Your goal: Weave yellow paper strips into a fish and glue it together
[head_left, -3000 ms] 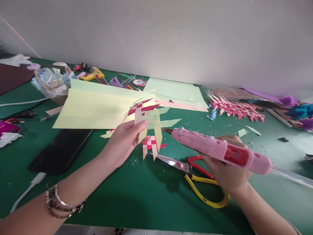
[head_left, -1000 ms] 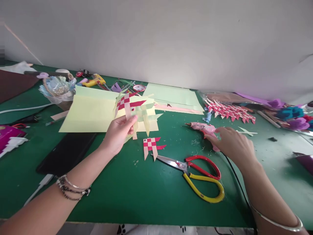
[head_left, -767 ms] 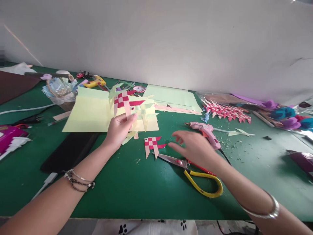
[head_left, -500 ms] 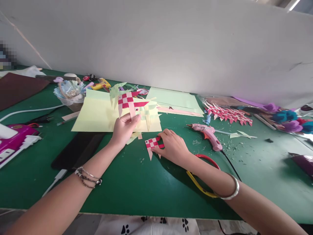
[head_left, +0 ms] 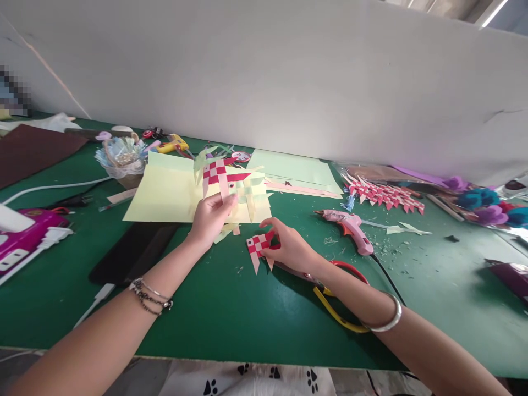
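Observation:
My left hand [head_left: 212, 217] holds up a cluster of woven paper fish [head_left: 225, 181], red-and-cream on top with pale green ones behind, over a yellow sheet [head_left: 165, 190]. My right hand [head_left: 289, 248] pinches a small red-and-cream woven fish [head_left: 256, 247] just above the green table [head_left: 231, 313]. A pink glue gun [head_left: 348, 226] lies on the table to the right of that hand, its cord trailing toward me. Scissors with red and yellow handles [head_left: 342, 291] lie partly under my right forearm.
A row of woven red fish [head_left: 383, 192] lies at the back right beside purple and blue fluff. Pale green sheets [head_left: 295, 168] sit at the back. A small basket [head_left: 121, 159], a yellow glue gun [head_left: 173, 144], a black slab [head_left: 132, 253] and a magenta box [head_left: 25, 236] stand left.
My right hand set the pink glue gun down on the table, swept left and pinched the small woven fish, lifting it slightly. My left hand kept holding the fish cluster.

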`<state>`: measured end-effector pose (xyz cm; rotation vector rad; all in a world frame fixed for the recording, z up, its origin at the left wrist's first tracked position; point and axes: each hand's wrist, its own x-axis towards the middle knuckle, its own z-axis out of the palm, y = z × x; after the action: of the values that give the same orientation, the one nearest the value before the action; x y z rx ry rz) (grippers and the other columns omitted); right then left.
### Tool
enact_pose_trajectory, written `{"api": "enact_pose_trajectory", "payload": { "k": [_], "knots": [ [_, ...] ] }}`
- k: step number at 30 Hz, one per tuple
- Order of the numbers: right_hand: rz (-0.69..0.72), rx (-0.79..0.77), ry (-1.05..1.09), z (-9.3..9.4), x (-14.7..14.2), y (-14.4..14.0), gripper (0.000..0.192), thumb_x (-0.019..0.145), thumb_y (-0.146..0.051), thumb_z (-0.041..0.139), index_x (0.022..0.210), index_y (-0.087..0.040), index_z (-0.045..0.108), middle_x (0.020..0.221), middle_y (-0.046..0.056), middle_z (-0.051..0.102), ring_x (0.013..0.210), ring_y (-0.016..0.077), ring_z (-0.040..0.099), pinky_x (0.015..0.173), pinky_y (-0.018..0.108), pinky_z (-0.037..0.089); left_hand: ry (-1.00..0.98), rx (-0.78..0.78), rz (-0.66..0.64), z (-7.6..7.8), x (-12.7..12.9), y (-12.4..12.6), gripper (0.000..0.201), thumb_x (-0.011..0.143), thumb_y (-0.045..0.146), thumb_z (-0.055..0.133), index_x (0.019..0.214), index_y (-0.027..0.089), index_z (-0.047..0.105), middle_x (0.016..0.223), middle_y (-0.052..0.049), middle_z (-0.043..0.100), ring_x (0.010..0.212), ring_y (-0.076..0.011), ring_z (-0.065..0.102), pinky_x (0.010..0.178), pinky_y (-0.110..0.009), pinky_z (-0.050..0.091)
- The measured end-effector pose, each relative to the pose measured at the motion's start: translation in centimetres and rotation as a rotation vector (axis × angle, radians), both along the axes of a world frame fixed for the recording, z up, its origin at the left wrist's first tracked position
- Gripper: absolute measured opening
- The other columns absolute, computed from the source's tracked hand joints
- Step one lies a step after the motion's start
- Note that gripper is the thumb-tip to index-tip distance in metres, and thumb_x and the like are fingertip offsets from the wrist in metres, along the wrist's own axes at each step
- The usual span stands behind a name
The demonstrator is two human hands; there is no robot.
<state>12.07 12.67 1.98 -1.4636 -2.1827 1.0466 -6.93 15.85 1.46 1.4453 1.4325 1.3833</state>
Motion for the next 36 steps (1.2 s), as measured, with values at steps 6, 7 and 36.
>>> {"api": "enact_pose_trajectory", "payload": {
  "k": [6,7,36],
  "knots": [
    [-0.125,-0.082,0.298,0.6,1.0,-0.1,0.028,0.077,-0.022,0.053,0.104,-0.021,0.044,0.087,0.000,0.060,0.079,0.0127,0.059,0.070,0.028,0.047,-0.064,-0.023,-0.009,0.1,0.0,0.0,0.030,0.073,0.041,0.059,0.055,0.018,0.052,0.052,0.004,0.036,0.051,-0.0101,0.036,0.052,-0.023,0.033],
    [-0.131,-0.096,0.333,0.8,1.4,-0.2,0.026,0.078,-0.023,0.051,0.103,-0.021,0.044,0.088,0.001,0.060,0.079,0.0123,0.060,0.070,0.028,0.048,-0.076,-0.032,-0.012,0.1,0.1,0.0,0.030,0.073,0.042,0.060,0.056,0.018,0.052,0.052,0.004,0.036,0.050,-0.0098,0.036,0.051,-0.023,0.033],
    [-0.293,-0.102,0.504,1.0,5.2,-2.7,0.025,0.074,-0.041,0.064,0.075,-0.017,0.069,0.072,0.004,0.067,0.061,0.0117,0.058,0.054,0.023,0.046,-0.211,-0.164,-0.317,0.3,2.6,-2.3,0.034,0.074,0.044,0.062,0.055,0.019,0.050,0.056,0.003,0.035,0.055,-0.0110,0.035,0.051,-0.024,0.033]
  ]
}}
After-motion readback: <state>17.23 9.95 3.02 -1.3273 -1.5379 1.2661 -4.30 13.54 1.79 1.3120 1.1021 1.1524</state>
